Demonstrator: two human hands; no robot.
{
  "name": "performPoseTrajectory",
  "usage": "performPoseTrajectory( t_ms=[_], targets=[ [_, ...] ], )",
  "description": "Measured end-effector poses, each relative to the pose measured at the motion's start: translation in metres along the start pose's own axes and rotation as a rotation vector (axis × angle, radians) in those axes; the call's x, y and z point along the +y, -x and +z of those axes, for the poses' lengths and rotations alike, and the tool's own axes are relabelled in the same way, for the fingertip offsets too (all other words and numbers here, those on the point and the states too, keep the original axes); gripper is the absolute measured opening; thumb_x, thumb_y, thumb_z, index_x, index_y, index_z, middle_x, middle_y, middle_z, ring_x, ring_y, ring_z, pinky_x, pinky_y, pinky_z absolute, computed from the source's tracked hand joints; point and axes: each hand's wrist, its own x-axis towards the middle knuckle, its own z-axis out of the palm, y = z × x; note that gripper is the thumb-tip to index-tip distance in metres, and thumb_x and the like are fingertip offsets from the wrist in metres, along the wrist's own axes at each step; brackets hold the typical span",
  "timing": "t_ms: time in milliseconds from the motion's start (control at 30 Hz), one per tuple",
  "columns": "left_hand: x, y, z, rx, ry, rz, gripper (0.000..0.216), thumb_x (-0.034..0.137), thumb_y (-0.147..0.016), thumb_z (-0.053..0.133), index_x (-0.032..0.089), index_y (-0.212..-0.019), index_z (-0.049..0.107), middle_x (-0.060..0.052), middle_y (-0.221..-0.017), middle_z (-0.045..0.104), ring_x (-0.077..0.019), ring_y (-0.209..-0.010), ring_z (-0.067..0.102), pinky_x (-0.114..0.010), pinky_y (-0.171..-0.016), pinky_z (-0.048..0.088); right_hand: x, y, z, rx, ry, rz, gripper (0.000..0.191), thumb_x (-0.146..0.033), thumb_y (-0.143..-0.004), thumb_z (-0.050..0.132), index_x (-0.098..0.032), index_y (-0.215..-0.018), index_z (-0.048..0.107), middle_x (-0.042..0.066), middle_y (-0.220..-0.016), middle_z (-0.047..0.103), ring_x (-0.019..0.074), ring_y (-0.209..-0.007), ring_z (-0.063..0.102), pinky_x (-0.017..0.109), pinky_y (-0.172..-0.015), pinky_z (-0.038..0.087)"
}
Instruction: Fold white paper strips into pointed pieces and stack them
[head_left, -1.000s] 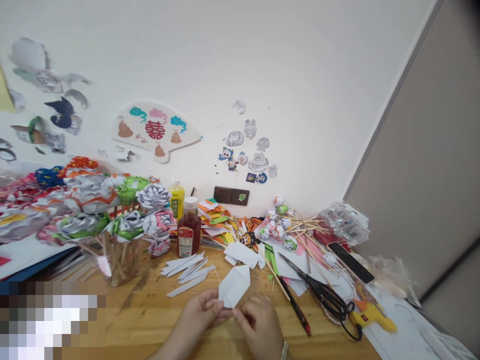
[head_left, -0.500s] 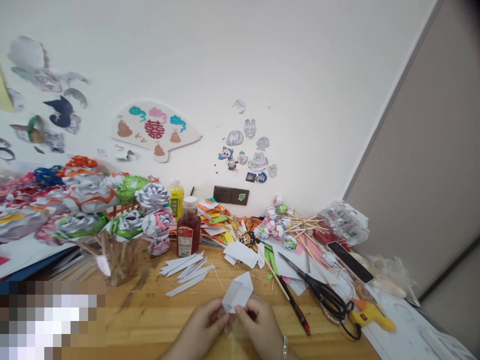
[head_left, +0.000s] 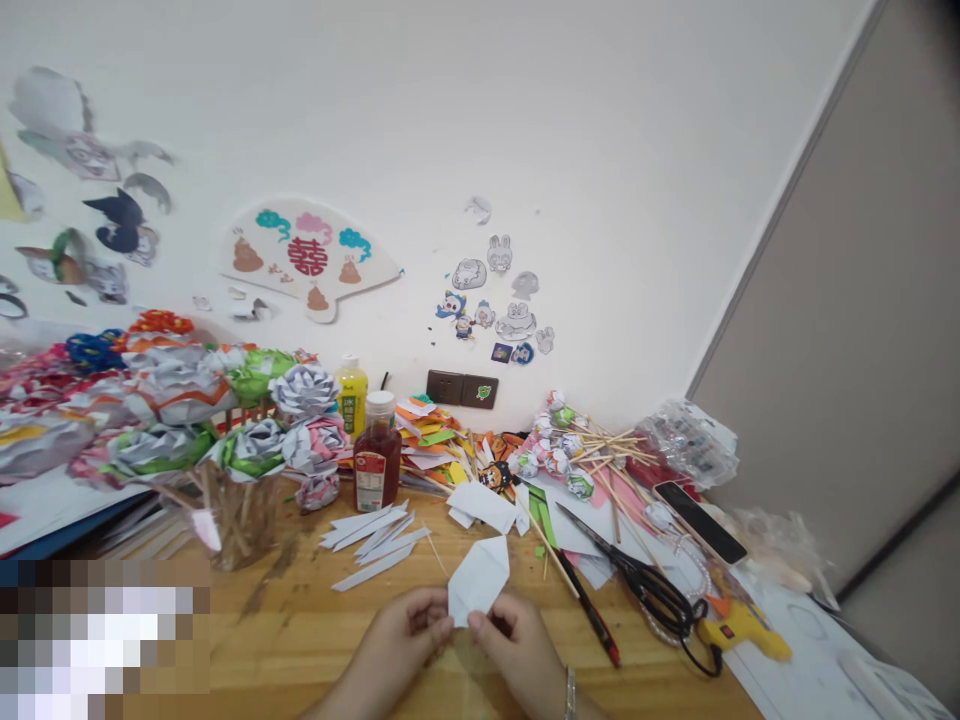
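A folded white paper piece with a pointed top stands just above the wooden table, near its front edge. My left hand pinches its lower left corner. My right hand, with a bracelet at the wrist, pinches its lower right corner. Both hands have their fingers closed on the paper. Several folded white paper strips lie on the table just behind and left of my hands.
Black scissors, a red pen and a yellow glue gun lie to the right. A red bottle, a yellow bottle, paper flowers on sticks and a skewer pile crowd the back. A phone lies right.
The paper piece sank slightly, then rose and turned a little between my fingers. Both hands stayed in nearly the same spot on its lower corners.
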Motion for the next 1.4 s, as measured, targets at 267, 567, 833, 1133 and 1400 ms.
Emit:
performPoseTrajectory(
  t_ms=[267, 567, 833, 1133, 1400],
  targets=[
    [-0.001, 0.001, 0.001, 0.012, 0.048, -0.078, 0.041, 0.048, -0.053, 0.062, 0.01, -0.071, 0.059, 0.003, -0.051, 0.051, -0.0074, -0.043, 0.038, -0.019, -0.044, 0.029, -0.014, 0.001, 0.0, 0.023, 0.08, -0.09, 0.015, -0.021, -0.069, 0.05, -0.012, -0.063, 0.061, 0.0, -0.058, 0.054, 0.0128, -0.056, 0.044, 0.021, -0.052, 0.036],
    [0.002, 0.001, 0.004, 0.021, -0.003, -0.144, 0.041, 0.053, -0.053, 0.057, 0.013, -0.06, 0.052, 0.006, -0.045, 0.045, -0.0087, -0.042, 0.04, -0.021, -0.045, 0.032, -0.007, 0.001, 0.003, 0.053, 0.198, -0.025, 0.019, -0.019, -0.069, 0.048, -0.013, -0.052, 0.053, -0.003, -0.051, 0.043, 0.0102, -0.051, 0.04, 0.019, -0.049, 0.032],
    [-0.002, 0.0, 0.005, 0.028, -0.055, -0.156, 0.043, 0.058, -0.053, 0.052, 0.016, -0.055, 0.043, 0.007, -0.041, 0.043, -0.0079, -0.039, 0.04, -0.019, -0.041, 0.03, -0.008, 0.002, 0.004, 0.024, 0.232, -0.091, 0.016, -0.016, -0.069, 0.046, -0.013, -0.055, 0.053, -0.003, -0.053, 0.044, 0.0098, -0.051, 0.04, 0.018, -0.048, 0.031],
    [0.004, 0.005, 0.011, -0.009, -0.257, -0.014, 0.033, 0.047, -0.067, 0.044, 0.015, -0.058, 0.048, 0.006, -0.051, 0.041, -0.009, -0.047, 0.036, -0.019, -0.046, 0.03, -0.009, 0.002, 0.002, 0.061, 0.23, -0.099, 0.015, -0.015, -0.069, 0.046, -0.013, -0.059, 0.056, -0.002, -0.054, 0.049, 0.0107, -0.051, 0.042, 0.019, -0.047, 0.032],
    [0.013, 0.008, 0.01, -0.012, -0.296, 0.011, 0.031, 0.045, -0.069, 0.042, 0.016, -0.059, 0.047, 0.004, -0.053, 0.041, -0.011, -0.052, 0.038, -0.019, -0.049, 0.03, -0.005, 0.003, 0.004, 0.013, 0.182, -0.072, 0.017, -0.02, -0.072, 0.046, -0.012, -0.063, 0.059, -0.001, -0.056, 0.052, 0.0108, -0.052, 0.043, 0.019, -0.05, 0.034]
  ],
)
